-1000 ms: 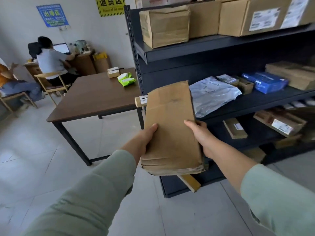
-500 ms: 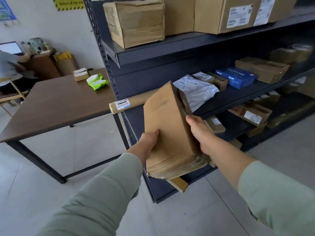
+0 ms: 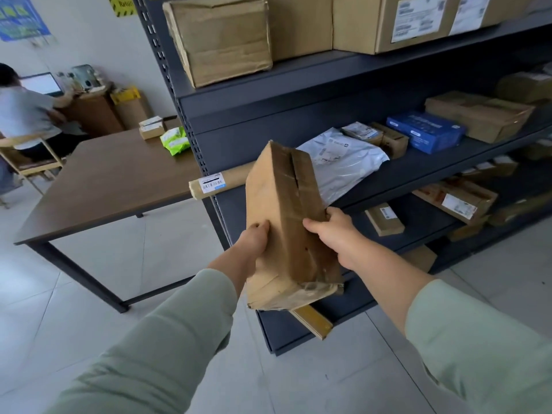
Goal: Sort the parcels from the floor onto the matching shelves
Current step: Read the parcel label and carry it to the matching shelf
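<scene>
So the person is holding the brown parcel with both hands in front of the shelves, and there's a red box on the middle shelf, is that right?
Not quite: the box on the middle shelf is blue, not red, as the head view shows. The rest holds: left hand and right hand both grip the brown parcel in front of the shelves.

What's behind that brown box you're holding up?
Behind the brown box, gripped by the left hand and right hand, lie a grey mailer bag and a labelled cardboard tube on the shelf. The box hides where they meet.

creased cardboard parcel, matt metal shelves
</scene>
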